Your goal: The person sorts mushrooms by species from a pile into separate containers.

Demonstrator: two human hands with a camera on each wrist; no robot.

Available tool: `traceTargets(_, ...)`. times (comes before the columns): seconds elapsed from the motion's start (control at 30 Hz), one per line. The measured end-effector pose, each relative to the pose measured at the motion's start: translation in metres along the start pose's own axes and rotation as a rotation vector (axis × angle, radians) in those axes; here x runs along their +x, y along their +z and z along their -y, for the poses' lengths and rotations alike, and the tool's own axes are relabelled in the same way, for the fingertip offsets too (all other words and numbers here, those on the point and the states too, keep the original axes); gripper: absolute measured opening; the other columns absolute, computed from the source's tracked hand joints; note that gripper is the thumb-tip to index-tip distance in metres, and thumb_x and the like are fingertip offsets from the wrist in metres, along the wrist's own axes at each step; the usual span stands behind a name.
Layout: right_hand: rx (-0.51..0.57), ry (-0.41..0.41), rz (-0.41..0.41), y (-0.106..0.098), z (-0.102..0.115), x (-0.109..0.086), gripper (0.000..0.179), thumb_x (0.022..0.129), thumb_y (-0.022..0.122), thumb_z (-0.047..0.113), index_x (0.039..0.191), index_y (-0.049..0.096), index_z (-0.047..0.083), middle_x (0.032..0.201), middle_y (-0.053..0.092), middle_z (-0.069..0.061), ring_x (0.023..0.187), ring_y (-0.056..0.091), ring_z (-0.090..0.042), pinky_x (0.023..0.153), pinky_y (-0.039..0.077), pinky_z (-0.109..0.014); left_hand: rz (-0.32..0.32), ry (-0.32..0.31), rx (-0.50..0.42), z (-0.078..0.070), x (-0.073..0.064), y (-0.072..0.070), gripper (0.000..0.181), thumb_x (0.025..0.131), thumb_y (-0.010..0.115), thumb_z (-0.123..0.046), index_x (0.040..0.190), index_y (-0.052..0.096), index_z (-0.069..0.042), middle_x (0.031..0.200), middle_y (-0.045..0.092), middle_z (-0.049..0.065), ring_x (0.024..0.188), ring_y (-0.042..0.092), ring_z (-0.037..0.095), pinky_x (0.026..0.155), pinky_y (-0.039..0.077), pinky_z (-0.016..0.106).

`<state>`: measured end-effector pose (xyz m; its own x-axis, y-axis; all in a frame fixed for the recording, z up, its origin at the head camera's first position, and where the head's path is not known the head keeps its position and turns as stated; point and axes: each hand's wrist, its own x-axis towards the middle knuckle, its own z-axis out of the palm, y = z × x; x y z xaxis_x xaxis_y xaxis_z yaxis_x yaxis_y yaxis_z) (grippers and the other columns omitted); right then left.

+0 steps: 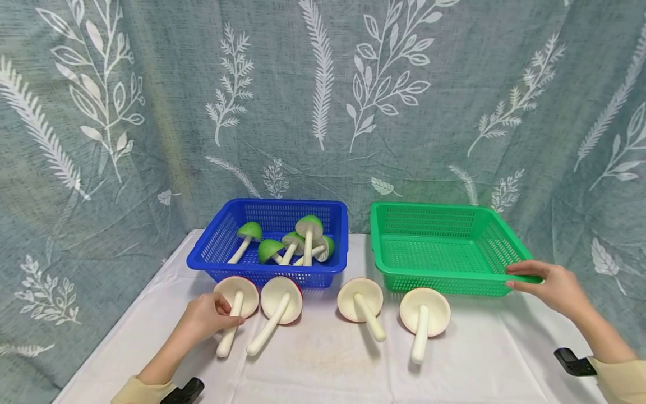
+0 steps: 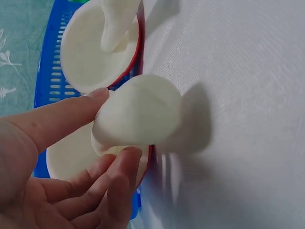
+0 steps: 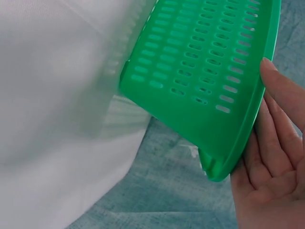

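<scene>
Sleeves (image 1: pixel 138 391) nearest, left grip (image 1: pixel 209 317) pinches a mushroom (image 1: pixel 238 300) by its stem, right grip (image 1: pixel 551 286) clasps the green basket rim (image 1: pixel 454 274).

There are red-rimmed cream mushrooms (image 1: pixel 249 298), a blue basket (image 1: pixel 267 269), a green basket (image 1: pixel 444 273) and a teal curtain (image 1: pixel 282 112) patterned with white leaves.

Kinda wrinkly grey-green curtain (image 1: pixel 282 112) with white leafy prints (image 1: pixel 321 73) hangs beyond the left hand (image 1: pixel 208 315) and right hand (image 1: pixel 554 285), white cloth-covered worktop (image 1: pixel 474 359) between them.
</scene>
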<state>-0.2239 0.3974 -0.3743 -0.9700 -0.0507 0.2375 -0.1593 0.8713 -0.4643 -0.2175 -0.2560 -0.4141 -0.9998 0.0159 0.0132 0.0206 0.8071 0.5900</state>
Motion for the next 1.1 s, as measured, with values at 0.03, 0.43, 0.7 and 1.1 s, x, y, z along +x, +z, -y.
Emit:
traceTargets(0.03, 0.002, -0.001, -0.004, 0.0, 0.0, 0.0, 0.046, 0.08, 0.073, 0.043, 0.115, 0.069, 0.013, 0.1, 0.048, 0.035, 0.083, 0.038, 0.026, 0.072, 0.048, -0.048, 0.014, -0.013, -0.017, 0.001, 0.0, 0.0, 0.037, 0.067, 0.084, -0.028, 0.081, 0.06, -0.003, 0.068, 0.059, 0.001, 0.057, 0.053, 0.012, 0.052, 0.042, 0.027)
traceTargets(0.43, 0.035, 0.022, -0.018, 0.002, -0.001, 0.0, 0.046, 0.08, 0.073, 0.043, 0.114, 0.069, 0.013, 0.095, 0.046, 0.041, 0.082, 0.042, 0.023, 0.073, 0.047, -0.048, 0.059, -0.04, -0.169, 0.002, 0.0, 0.002, 0.026, 0.071, 0.082, -0.016, 0.085, 0.068, 0.0, 0.066, 0.066, 0.002, 0.054, 0.06, 0.013, 0.051, 0.054, 0.03)
traceTargets(0.7, 0.035, 0.024, -0.015, 0.003, -0.002, -0.001, 0.045, 0.08, 0.073, 0.043, 0.114, 0.069, 0.015, 0.098, 0.042, 0.042, 0.084, 0.045, 0.02, 0.073, 0.047, -0.048, 0.047, -0.051, -0.233, -0.004, 0.001, 0.004, 0.029, 0.071, 0.081, -0.011, 0.092, 0.068, 0.004, 0.076, 0.071, 0.008, 0.061, 0.065, 0.014, 0.053, 0.056, 0.031)
traceTargets(1.1, 0.04, 0.014, -0.025, 0.003, -0.002, -0.002, 0.044, 0.081, 0.073, 0.041, 0.114, 0.07, 0.013, 0.097, 0.038, 0.045, 0.083, 0.035, 0.028, 0.072, 0.047, -0.049, 0.069, -0.02, -0.276, -0.024, -0.006, -0.005, 0.035, 0.071, 0.082, -0.014, 0.095, 0.067, 0.006, 0.079, 0.07, 0.009, 0.065, 0.065, 0.016, 0.053, 0.056, 0.033)
